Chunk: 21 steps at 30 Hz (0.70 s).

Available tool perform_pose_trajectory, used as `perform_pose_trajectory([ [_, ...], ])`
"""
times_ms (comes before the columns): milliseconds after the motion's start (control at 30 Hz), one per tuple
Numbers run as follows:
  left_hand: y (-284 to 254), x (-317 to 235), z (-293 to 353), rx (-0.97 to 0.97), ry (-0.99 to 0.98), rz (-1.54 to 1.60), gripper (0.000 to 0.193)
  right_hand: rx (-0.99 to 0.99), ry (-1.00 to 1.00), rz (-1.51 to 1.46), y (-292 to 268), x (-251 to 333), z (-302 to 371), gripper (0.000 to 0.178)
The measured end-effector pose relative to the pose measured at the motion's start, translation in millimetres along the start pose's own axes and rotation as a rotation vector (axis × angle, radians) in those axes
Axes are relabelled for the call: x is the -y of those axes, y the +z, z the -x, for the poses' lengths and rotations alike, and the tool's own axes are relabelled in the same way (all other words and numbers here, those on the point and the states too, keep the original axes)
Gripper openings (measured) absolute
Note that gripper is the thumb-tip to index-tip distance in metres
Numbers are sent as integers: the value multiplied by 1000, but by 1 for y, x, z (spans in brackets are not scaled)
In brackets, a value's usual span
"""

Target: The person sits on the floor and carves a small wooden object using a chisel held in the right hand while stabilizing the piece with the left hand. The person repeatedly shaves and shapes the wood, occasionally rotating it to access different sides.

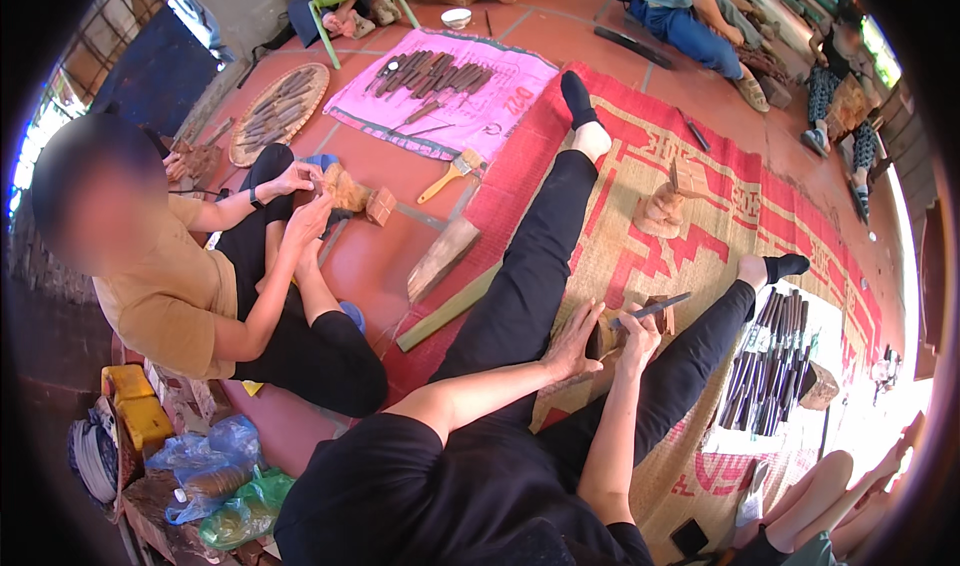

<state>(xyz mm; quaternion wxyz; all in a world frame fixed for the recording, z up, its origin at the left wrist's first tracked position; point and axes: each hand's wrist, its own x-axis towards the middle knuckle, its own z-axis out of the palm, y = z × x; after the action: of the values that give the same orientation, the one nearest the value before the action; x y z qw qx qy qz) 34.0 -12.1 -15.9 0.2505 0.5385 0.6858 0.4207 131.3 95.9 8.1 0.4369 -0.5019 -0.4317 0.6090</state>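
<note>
Between my outstretched legs, my left hand [573,344] is curved round the near side of a brown wooden piece [606,338], fingers along it; much of the piece is hidden by both hands. My right hand [637,340] is closed on a slim dark carving tool [664,304], whose long bar points up to the right. Behind that tool, a reddish-brown block end [659,316] shows, and I cannot tell whether it belongs to the same piece. Farther out on the patterned straw mat [620,266] stands a pale carved wooden figure [660,212].
Several dark-handled tools [768,361] lie beyond my right leg. At left a person [170,266] sits working a wooden carving [347,192]. A brush [450,176], a plank [444,258], a pink cloth [350,96] bearing tools and a woven tray [240,151] lie ahead. A phone [689,538] is near right.
</note>
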Motion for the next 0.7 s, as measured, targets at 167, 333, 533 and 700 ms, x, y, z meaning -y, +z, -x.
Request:
perform_pose_trajectory([
  [167, 3, 0, -3, 11, -2, -5, 121, 40, -134, 86, -3, -19, -11, 12],
  [333, 0, -2, -2, 4, 9, -52, 120, -40, -70, 93, 0, -5, -10, 12],
  [533, 4, 3, -2, -13, 23, 0, 120, 4, -33, -7, 4, -5, -2, 11],
  [700, 4, 3, -2, 1, -6, -10, 122, 72, -177, 125, 4, -6, 1, 7],
])
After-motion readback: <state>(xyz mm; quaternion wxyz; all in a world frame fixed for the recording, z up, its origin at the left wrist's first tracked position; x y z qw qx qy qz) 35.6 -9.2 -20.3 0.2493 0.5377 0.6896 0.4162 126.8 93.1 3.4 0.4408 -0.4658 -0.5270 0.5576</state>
